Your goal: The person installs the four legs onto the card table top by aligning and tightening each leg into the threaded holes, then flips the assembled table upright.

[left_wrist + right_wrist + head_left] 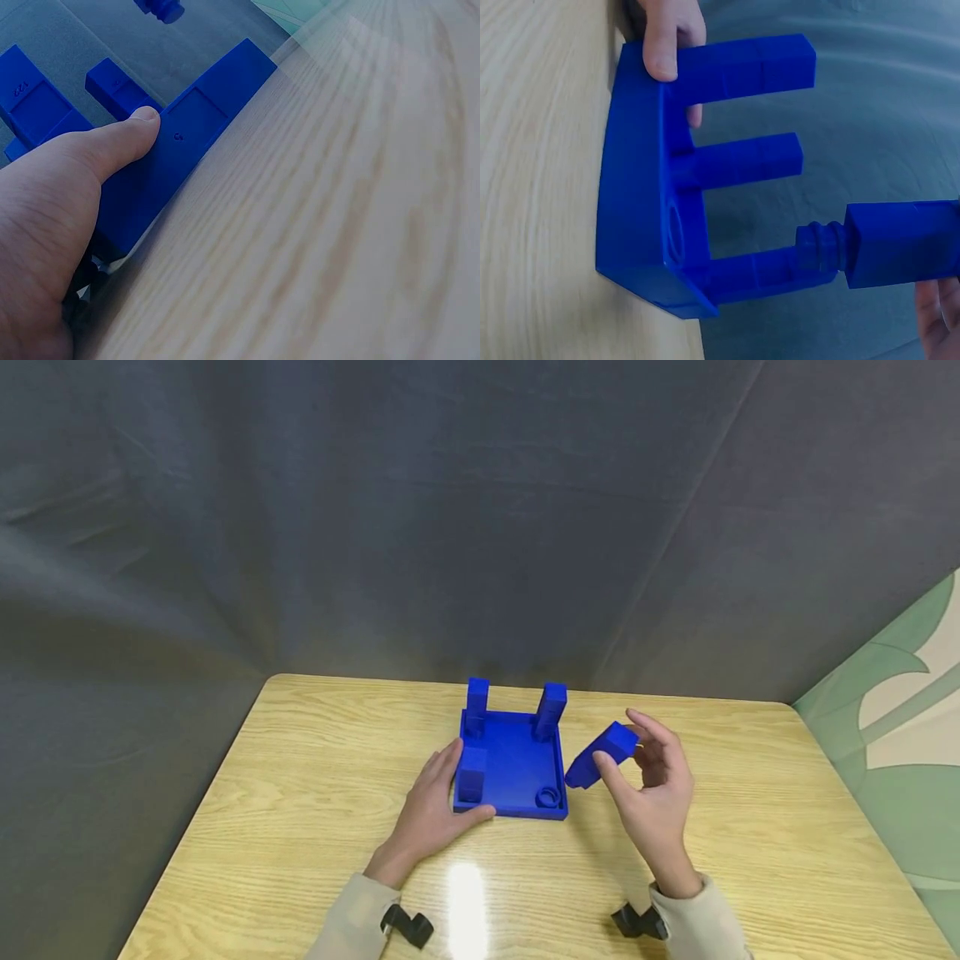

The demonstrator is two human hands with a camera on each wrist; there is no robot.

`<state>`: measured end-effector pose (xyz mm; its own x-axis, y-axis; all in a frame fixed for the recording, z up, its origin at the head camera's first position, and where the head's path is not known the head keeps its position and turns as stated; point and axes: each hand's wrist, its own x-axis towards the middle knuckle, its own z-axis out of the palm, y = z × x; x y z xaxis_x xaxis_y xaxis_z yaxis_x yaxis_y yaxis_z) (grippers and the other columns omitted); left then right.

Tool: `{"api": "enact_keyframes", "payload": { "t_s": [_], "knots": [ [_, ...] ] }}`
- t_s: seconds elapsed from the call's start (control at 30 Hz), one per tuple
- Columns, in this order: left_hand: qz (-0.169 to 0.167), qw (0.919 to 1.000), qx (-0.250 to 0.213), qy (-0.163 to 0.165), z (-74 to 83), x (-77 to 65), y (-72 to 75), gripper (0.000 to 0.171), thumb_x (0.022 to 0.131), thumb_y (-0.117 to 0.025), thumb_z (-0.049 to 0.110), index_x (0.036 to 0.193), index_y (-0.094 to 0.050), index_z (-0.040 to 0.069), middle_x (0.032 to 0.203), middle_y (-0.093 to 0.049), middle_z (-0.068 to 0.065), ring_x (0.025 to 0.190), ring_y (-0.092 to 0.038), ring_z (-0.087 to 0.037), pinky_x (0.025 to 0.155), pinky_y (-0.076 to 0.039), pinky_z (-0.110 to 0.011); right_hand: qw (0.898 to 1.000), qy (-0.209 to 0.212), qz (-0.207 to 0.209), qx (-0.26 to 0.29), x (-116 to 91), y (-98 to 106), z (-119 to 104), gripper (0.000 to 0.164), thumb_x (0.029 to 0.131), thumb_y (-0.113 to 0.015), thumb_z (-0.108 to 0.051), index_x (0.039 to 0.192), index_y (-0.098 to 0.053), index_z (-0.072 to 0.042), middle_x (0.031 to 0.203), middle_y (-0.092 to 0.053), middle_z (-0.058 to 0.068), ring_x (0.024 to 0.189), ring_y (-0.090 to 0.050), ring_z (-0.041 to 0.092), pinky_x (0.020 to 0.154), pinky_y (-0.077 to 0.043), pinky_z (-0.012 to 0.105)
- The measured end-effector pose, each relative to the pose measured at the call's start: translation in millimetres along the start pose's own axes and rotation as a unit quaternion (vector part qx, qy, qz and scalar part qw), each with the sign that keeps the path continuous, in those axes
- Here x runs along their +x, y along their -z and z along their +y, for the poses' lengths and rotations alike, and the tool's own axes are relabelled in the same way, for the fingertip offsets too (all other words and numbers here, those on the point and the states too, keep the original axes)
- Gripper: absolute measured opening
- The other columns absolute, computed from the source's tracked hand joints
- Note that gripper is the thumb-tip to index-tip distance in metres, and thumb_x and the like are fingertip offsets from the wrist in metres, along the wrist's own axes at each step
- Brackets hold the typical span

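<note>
A shallow blue square base [517,768] with raised walls lies on the wooden table. Upright posts stand at its back left, back right [552,706] and front left [472,772] corners. In its front right corner is a round socket [548,797]. My left hand [431,814] holds the base around its front left corner, thumb [135,139] on the front wall and fingers along the left side. To the right of the base, my right hand [656,793] pinches a loose blue post [603,752], raised and tilted. Its threaded end [821,246] points toward the base.
The wooden table [315,793] reaches out on both sides of the base. A dark grey curtain [450,527] hangs behind its back edge. At the right is a green and cream leaf-patterned surface [900,760]. Black wrist mounts [408,927] sit at both sleeves.
</note>
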<state>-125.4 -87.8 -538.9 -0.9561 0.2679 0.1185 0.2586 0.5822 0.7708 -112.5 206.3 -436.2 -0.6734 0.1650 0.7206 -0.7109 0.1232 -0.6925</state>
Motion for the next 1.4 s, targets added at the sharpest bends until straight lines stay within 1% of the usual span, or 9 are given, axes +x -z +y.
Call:
{"api": "enact_keyframes", "payload": {
  "t_s": [0.2,0.43,0.77,0.87,0.97,1.0,1.23,1.33,1.4],
  "knots": [
    [0.000,0.9999,0.010,-0.002,-1.8,-0.4,-0.9,0.118,0.093,-0.085,0.062,0.179,-0.021,0.014,0.183,-0.026,-0.010,0.167,-0.023,-0.046,0.127,-0.030,-0.075,0.998,-0.003,-0.040,-0.042,-8,-6,5,0.066,0.078,-0.078,0.030,0.141,-0.061,0.018,0.121,-0.069,0.000,0.103,-0.070,0.008,0.093,-0.057,0.016],
    [-0.002,1.0000,0.007,0.004,0.3,-0.1,-1.5,0.117,0.093,-0.084,0.063,0.179,-0.021,0.015,0.183,-0.026,-0.009,0.168,-0.022,-0.045,0.128,-0.029,-0.074,0.997,-0.003,-0.065,-0.046,-16,-10,17,0.065,0.078,-0.082,0.028,0.139,-0.063,0.017,0.122,-0.071,0.004,0.105,-0.070,0.008,0.092,-0.058,0.015],
    [-0.005,0.9999,0.013,0.008,1.2,0.0,-1.5,0.118,0.093,-0.084,0.063,0.179,-0.021,0.014,0.183,-0.026,-0.009,0.168,-0.023,-0.045,0.128,-0.030,-0.073,0.991,-0.047,-0.093,-0.083,-25,-11,28,0.064,0.077,-0.083,0.027,0.137,-0.068,0.011,0.123,-0.071,-0.004,0.109,-0.068,0.005,0.092,-0.059,0.016],
    [-0.004,0.9999,0.014,0.007,0.8,0.2,-1.6,0.118,0.093,-0.084,0.063,0.179,-0.021,0.014,0.183,-0.027,-0.009,0.167,-0.023,-0.046,0.128,-0.030,-0.073,0.990,-0.044,-0.103,-0.082,-27,-12,31,0.063,0.076,-0.083,0.027,0.136,-0.068,0.012,0.123,-0.072,-0.002,0.108,-0.068,0.004,0.091,-0.059,0.016],
    [-0.002,0.9999,0.012,0.005,1.5,0.3,-1.4,0.117,0.093,-0.084,0.062,0.179,-0.022,0.014,0.183,-0.027,-0.010,0.167,-0.024,-0.046,0.128,-0.031,-0.073,0.989,-0.034,-0.116,-0.079,-28,-12,33,0.063,0.076,-0.084,0.028,0.135,-0.070,0.011,0.122,-0.074,0.005,0.106,-0.069,0.005,0.090,-0.059,0.016],
    [-0.002,0.9999,0.010,0.006,1.9,0.3,-1.2,0.117,0.093,-0.084,0.062,0.179,-0.022,0.014,0.183,-0.027,-0.009,0.167,-0.024,-0.046,0.128,-0.030,-0.073,0.989,-0.033,-0.121,-0.077,-27,-12,33,0.062,0.076,-0.084,0.027,0.134,-0.070,0.010,0.122,-0.074,0.008,0.106,-0.069,0.005,0.089,-0.059,0.016],
    [0.000,0.9999,0.006,0.009,3.5,-0.9,-0.3,0.116,0.092,-0.085,0.062,0.179,-0.023,0.014,0.183,-0.028,-0.010,0.167,-0.024,-0.046,0.128,-0.029,-0.073,0.985,-0.033,-0.142,-0.088,-27,-12,31,0.059,0.078,-0.085,0.024,0.133,-0.074,0.004,0.125,-0.074,0.015,0.109,-0.069,0.006,0.089,-0.058,0.015],
    [-0.001,0.9999,0.006,0.009,4.3,-1.4,0.2,0.116,0.092,-0.085,0.062,0.179,-0.023,0.014,0.183,-0.027,-0.009,0.168,-0.023,-0.045,0.129,-0.028,-0.073,0.983,-0.034,-0.155,-0.093,-26,-9,31,0.057,0.081,-0.084,0.021,0.134,-0.074,0.002,0.125,-0.073,0.019,0.110,-0.069,0.006,0.090,-0.058,0.016],
    [0.000,1.0000,0.005,0.008,4.0,-1.2,-0.1,0.117,0.092,-0.085,0.062,0.179,-0.023,0.014,0.183,-0.027,-0.009,0.168,-0.023,-0.045,0.128,-0.028,-0.074,0.981,-0.036,-0.169,-0.086,-25,-6,32,0.052,0.087,-0.078,0.019,0.136,-0.072,0.004,0.125,-0.073,0.019,0.111,-0.068,0.007,0.092,-0.057,0.017]
  ]
}}
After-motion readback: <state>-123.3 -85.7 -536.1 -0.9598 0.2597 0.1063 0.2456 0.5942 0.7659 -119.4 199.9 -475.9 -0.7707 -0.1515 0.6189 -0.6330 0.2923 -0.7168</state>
